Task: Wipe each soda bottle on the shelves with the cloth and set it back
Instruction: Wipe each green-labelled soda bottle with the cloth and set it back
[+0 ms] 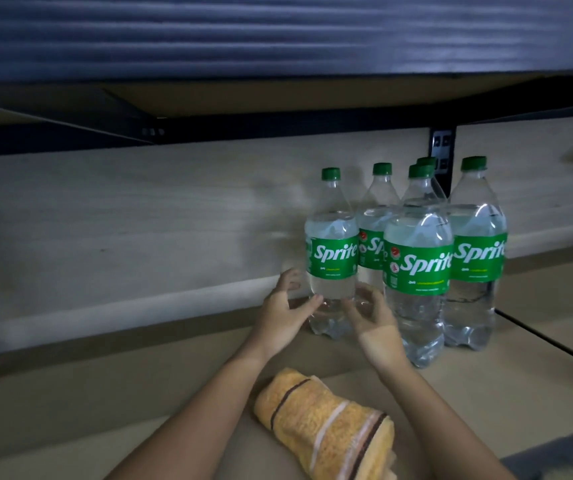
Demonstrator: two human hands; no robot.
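1. Hands: left hand (283, 308) and right hand (369, 315) flank the lower body of the leftmost clear plastic Sprite bottle with green cap and green label (332, 258). Fingers on both are loosely curved and spread. Left thumb tip looks to be touching the bottle low down; right fingertips are at or just off its other side. Neither hand is wrapped round it, so both read as unclenched and apart, holding nothing.
2. Bottle stands upright on the shelf, leftmost of the group, close to the back panel.
3. Cloth: folded orange terry towel with brown and white stripes (326, 427) lies on the shelf front, between the forearms, well short of the bottle. Neither hand is on it.
4. Other bottles: four more clear Sprite bottles (418, 268) are packed just right of the target, one nearly touching it.
5. Risks, as I judge them:
   - Low two-sided contact on a tall bottle: a one-sided push could tip it.
   - Tip to the right knocks the neighbours over in a chain.
   - Smooth plastic may slip if lifted with fingertips only.
   - Wiping cannot start until a hand gets the towel.
6. Surface: flat tan board shelf (174, 382), with a seam to the next shelf section at right.
7. Surroundings: pale wood-grain back panel (139, 220), dark metal shelf frame and bracket above, dim light. Blurred clear object at far left edge, unidentifiable.
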